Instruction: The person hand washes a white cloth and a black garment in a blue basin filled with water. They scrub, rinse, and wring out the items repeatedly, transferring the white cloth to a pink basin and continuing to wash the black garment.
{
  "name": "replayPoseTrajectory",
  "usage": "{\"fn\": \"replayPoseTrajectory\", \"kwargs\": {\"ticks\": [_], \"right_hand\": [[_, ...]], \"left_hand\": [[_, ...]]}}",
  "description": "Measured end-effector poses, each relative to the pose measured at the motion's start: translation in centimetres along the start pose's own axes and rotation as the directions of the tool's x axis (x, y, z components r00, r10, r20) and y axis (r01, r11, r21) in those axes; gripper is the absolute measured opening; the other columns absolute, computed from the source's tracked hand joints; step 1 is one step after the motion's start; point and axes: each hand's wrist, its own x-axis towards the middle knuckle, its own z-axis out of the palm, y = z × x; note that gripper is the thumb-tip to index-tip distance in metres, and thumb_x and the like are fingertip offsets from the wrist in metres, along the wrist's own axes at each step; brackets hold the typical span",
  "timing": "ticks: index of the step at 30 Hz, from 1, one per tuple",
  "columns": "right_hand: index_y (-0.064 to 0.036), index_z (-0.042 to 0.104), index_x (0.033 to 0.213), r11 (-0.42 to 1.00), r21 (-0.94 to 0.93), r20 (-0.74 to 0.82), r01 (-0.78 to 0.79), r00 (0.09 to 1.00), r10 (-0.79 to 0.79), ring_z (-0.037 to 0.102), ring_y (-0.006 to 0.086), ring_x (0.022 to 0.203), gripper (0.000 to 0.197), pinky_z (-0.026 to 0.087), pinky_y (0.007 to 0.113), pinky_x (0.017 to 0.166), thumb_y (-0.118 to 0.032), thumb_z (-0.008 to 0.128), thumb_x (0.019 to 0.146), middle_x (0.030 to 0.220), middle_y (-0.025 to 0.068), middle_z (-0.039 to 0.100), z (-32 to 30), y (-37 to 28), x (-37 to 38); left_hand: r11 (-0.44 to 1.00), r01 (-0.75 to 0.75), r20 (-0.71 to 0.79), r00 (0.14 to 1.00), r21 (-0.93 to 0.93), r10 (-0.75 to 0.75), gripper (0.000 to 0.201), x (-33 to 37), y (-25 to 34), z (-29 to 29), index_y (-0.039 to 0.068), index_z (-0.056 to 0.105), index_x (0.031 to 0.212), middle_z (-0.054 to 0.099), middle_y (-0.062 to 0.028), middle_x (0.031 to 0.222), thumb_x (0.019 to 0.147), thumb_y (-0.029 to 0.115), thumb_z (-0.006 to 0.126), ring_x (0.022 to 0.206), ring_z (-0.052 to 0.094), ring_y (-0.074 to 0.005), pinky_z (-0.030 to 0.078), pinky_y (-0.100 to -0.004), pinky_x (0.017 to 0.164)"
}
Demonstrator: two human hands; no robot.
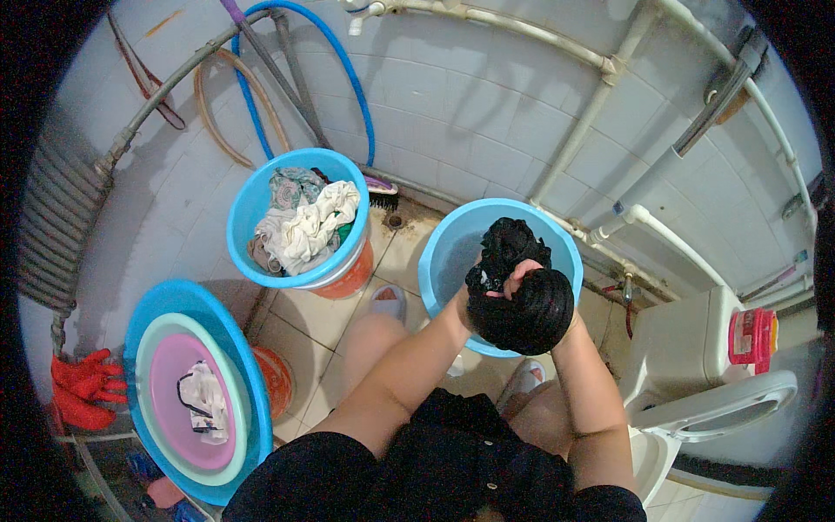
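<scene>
A bunched, wet-looking black garment (526,309) is gathered in both my hands over a light blue basin (444,235). My left hand (462,308) is closed on its left side, largely hidden by the cloth. On the other side my right hand (571,331) grips the rolled part, also mostly covered. A few bent fingers show between the folds; which hand they belong to I cannot tell. Small white flecks, perhaps suds, cling to the fabric. One part of the garment hangs forward above the basin, whose contents are partly hidden.
A blue basin of clothes (240,252) sits on an orange-and-white bucket (352,274). Nested basins (139,374) at the left hold a white cloth (205,402). Red gloves (87,387) hang beside them. A toilet (678,348) stands at right; a brush (383,196) and pipes line the wall.
</scene>
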Motion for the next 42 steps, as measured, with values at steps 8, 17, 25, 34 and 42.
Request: {"fn": "replayPoseTrajectory", "kwargs": {"ticks": [8,17,25,34,42], "right_hand": [[-0.0058,0.053,0.108,0.942,-0.229,-0.462,0.244,0.825,-0.326,0.057,0.0236,0.088,0.021,0.048,0.042,0.084,-0.014,0.048,0.09,0.091,0.0089,0.057,-3.3,-1.1,-1.1],[-0.0049,0.055,0.112,0.968,0.223,-0.415,0.112,0.91,-0.01,0.057,0.0216,0.095,0.025,0.047,0.033,0.088,-0.016,0.051,0.09,0.108,0.0091,0.06,-9.8,-1.1,-3.5],[-0.0038,0.057,0.106,0.953,-0.25,-0.442,-0.17,0.896,0.044,0.059,0.0196,0.088,0.021,0.05,0.033,0.078,-0.015,0.052,0.089,0.101,0.0088,0.061,-10.9,-1.8,-4.0],[-0.0024,0.058,0.1,0.955,0.035,-0.658,0.293,0.726,-0.199,0.059,0.0207,0.082,0.018,0.051,0.032,0.072,-0.015,0.054,0.088,0.093,0.0097,0.06,-7.5,-3.4,-1.0],[-0.0054,0.06,0.102,0.995,-0.024,-0.689,-0.094,0.723,0.052,0.062,0.0194,0.082,0.024,0.051,0.032,0.071,-0.022,0.052,0.087,0.095,0.0099,0.064,-11.4,1.0,-0.1]], "left_hand": [[0.271,-0.227,0.091,0.895,0.935,0.436,0.057,0.5,1.5,1.5,0.006,0.042,0.129,0.047,-0.0135,0.129,0.09,0.045,0.031,0.118,0.046,-0.0299,0.034,-0.0427,0.102],[0.851,0.196,-0.275,0.959,0.487,-0.063,0.049,-0.1,6.2,2.7,0.004,0.04,0.13,0.049,-0.0146,0.127,0.087,0.026,0.05,0.117,0.047,-0.0287,0.036,-0.0432,0.1],[0.598,0.32,-0.381,0.924,0.735,-0.027,0.053,0.0,4.4,3.8,0.003,0.051,0.117,0.058,-0.0102,0.108,0.073,0.029,0.067,0.099,0.055,-0.025,0.043,-0.0383,0.089],[0.387,0.027,-0.193,0.897,0.922,0.398,0.023,0.0,2.8,6.1,0.002,0.06,0.09,0.061,-0.0046,0.087,0.068,0.008,0.06,0.082,0.058,-0.0171,0.047,-0.0332,0.076],[0.052,0.15,-0.158,0.957,0.987,0.242,0.068,-0.2,1.0,4.9,0.002,0.045,0.122,0.053,-0.0128,0.118,0.062,0.018,0.071,0.109,0.051,-0.0221,0.038,-0.0336,0.097]]}}
